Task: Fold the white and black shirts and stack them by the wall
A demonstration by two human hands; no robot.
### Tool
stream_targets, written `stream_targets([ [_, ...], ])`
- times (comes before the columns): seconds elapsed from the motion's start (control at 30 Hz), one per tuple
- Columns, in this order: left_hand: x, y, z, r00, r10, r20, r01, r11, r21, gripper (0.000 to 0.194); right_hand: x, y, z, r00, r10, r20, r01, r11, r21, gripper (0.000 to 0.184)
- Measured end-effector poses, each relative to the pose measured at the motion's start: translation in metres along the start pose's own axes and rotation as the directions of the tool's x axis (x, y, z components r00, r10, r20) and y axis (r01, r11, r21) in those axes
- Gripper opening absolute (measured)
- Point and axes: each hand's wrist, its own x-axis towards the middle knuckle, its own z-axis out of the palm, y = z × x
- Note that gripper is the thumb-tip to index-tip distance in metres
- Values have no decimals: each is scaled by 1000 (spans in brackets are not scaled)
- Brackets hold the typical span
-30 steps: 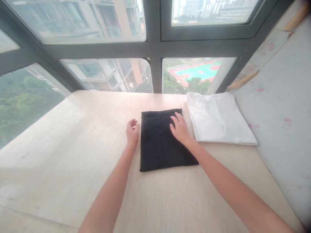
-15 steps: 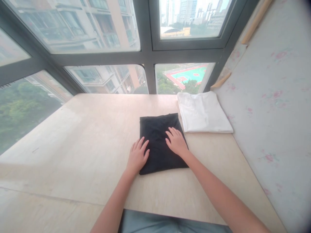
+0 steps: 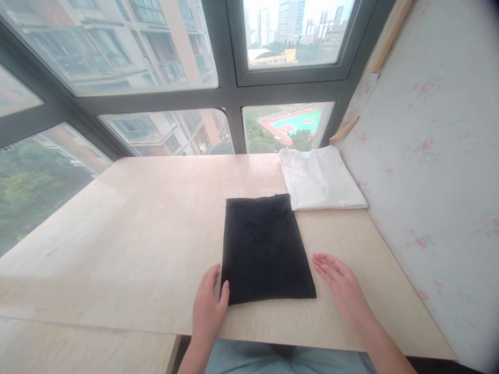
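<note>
A folded black garment lies flat on the pale wooden surface, a nearly square bundle with its near edge toward me. At its near left corner is my left hand, fingers apart, the thumb at the cloth's edge. My right hand hovers or rests just off the right edge, apart from the cloth, with its fingers stretched out and nothing in them. Behind the garment on the right lies a folded white cloth; its near left corner meets the black one's far right corner.
The wooden surface runs back to a grey window frame. On the right stands a wall with flowered paper. The surface's near edge is close to my legs.
Both hands have come off the top of the black garment and moved toward me, out to its sides. The garment sits nearer to me and looks smoother.
</note>
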Motion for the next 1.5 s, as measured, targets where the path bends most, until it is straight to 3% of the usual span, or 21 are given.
stream_targets([
  [0.17, -22, 10, -15, 946, -291, 143, 315, 929, -192, 59, -49, -3, -25, 962, 226, 154, -237, 970, 58, 43],
  [0.23, -21, 15, -20, 893, -378, 245, 440, 850, -291, 65, -54, -4, -27, 948, 275, 159, -282, 959, 24, 47],
  [0.33, -16, 23, -25, 784, -472, 404, 615, 682, -397, 68, -51, -3, -25, 952, 275, 133, -257, 956, -141, 48],
  [0.47, -10, 34, -26, 670, -532, 518, 740, 538, -405, 60, -41, 3, -9, 934, 304, 189, -208, 891, -404, 39],
  [0.6, -9, 41, -23, 677, -517, 524, 734, 534, -420, 52, -37, 6, 13, 917, 344, 204, -150, 769, -622, 42],
  [0.73, -13, 40, -29, 694, -507, 512, 720, 487, -494, 52, -39, 9, 25, 963, 217, 160, 3, 585, -811, 33],
  [0.83, -19, 36, -37, 723, -518, 458, 691, 541, -479, 51, -46, 14, 28, 982, 106, 153, 77, 519, -852, 30],
  [0.93, -25, 32, -42, 748, -511, 423, 663, 615, -428, 50, -54, 18, 31, 990, 83, 114, 34, 644, -764, 34],
  [1.0, -29, 30, -43, 732, -515, 447, 681, 590, -434, 52, -60, 15, 34, 984, 164, 64, -99, 816, -570, 34],
  [1.07, -32, 29, -42, 698, -529, 483, 716, 529, -455, 55, -65, 9, 38, 959, 282, 9, -267, 916, -298, 39],
  [1.13, -35, 29, -40, 664, -549, 508, 748, 472, -467, 58, -69, 3, 43, 930, 365, -31, -366, 925, -100, 56],
  [1.2, -36, 29, -40, 653, -562, 508, 755, 436, -489, 56, -70, -1, 48, 912, 408, -34, -408, 913, -14, 62],
  [1.37, -39, 39, -50, 666, -570, 482, 714, 296, -635, 38, -71, -8, 50, 861, 506, 38, -506, 850, 145, 39],
  [1.5, -40, 57, -67, 685, -546, 482, 669, 208, -714, 31, -82, -41, 46, 902, 423, 86, -431, 884, 180, 35],
])
